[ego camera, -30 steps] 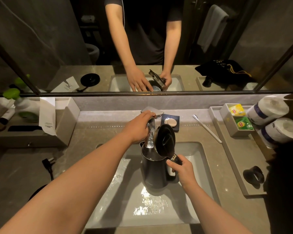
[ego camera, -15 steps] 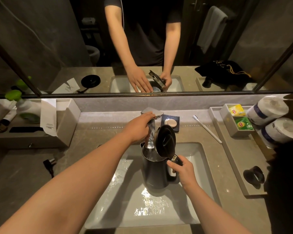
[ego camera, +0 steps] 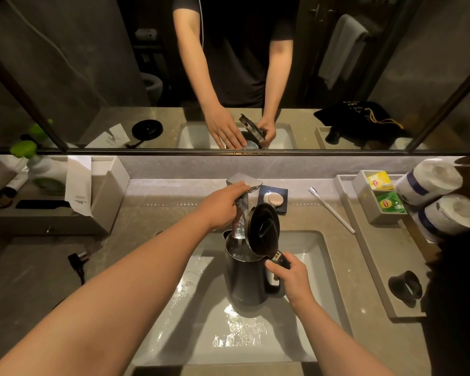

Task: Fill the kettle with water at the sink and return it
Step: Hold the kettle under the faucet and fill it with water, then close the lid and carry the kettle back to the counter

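A dark grey kettle stands upright in the white sink with its round lid flipped up. My right hand grips the kettle's handle at its top. My left hand rests on the chrome tap lever behind the kettle. Water runs from the tap spout straight into the kettle's open mouth. Water also glistens on the sink floor in front of the kettle.
The kettle base shows only in the mirror; its plug lies on the counter at left. A soap dish and toothbrush lie behind the sink. At right are a tray with tea bags and paper rolls.
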A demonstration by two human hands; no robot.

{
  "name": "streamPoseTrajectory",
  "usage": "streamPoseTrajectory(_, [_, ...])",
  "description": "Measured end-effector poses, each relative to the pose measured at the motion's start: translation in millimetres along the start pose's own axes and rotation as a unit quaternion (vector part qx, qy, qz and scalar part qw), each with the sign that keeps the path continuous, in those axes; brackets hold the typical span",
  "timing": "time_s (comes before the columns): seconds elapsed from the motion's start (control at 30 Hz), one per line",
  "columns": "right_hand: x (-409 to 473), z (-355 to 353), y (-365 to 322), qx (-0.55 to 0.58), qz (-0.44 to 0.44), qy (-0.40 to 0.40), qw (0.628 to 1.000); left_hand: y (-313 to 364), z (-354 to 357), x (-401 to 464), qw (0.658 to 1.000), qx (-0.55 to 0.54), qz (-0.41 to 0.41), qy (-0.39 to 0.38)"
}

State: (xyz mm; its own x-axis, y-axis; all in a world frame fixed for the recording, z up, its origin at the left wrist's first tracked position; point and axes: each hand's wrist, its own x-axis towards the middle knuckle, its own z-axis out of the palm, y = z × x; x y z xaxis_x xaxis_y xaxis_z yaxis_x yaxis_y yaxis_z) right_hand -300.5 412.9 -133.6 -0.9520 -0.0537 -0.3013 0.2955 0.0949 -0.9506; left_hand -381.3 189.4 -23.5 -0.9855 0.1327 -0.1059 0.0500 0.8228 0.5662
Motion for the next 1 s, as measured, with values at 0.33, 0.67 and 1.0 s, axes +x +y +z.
streamPoseTrajectory(0.33, [-7, -6, -1, 0.0, -0.001, -0.012, 1.0, 2, -2, 4, 0.997, 0.0, -0.004, -0.074])
streamPoseTrajectory(0.67, [-33, -42, -3, 0.003, -0.02, -0.002, 1.0, 46, 7, -52, 0.984, -0.161, 0.059, 0.051])
streamPoseTrajectory(1.0, [-67, -87, -45, 0.006, -0.075, 0.025, 0.997, 114, -1, -72, 0.975, -0.081, 0.187, 0.091])
